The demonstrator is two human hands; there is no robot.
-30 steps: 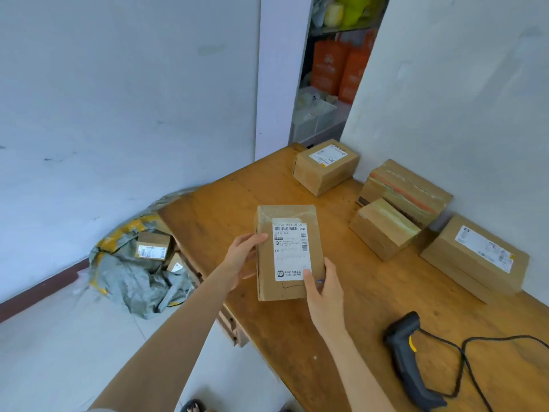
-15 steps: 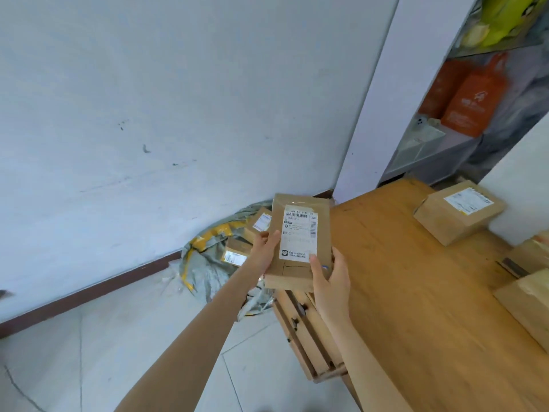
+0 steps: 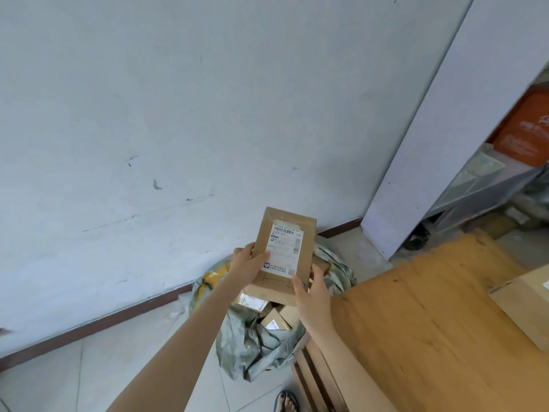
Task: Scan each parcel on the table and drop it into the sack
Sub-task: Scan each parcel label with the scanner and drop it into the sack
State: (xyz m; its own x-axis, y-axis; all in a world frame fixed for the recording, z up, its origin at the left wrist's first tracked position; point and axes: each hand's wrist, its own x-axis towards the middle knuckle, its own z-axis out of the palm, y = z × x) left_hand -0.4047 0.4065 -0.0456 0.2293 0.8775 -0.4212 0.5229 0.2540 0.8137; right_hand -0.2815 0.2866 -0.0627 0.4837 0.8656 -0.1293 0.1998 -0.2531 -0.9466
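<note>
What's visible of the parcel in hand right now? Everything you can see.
The parcel is a flat brown cardboard box with a white shipping label, barcode at its top, facing the camera. It is held in the air, tilted, above the open grey sack. The left hand grips its left edge; the right hand holds its lower right corner.

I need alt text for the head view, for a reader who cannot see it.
A left hand and right hand hold a brown labelled parcel over an open grey sack on the floor, which already holds small boxes. A wooden table stands at right.
</note>
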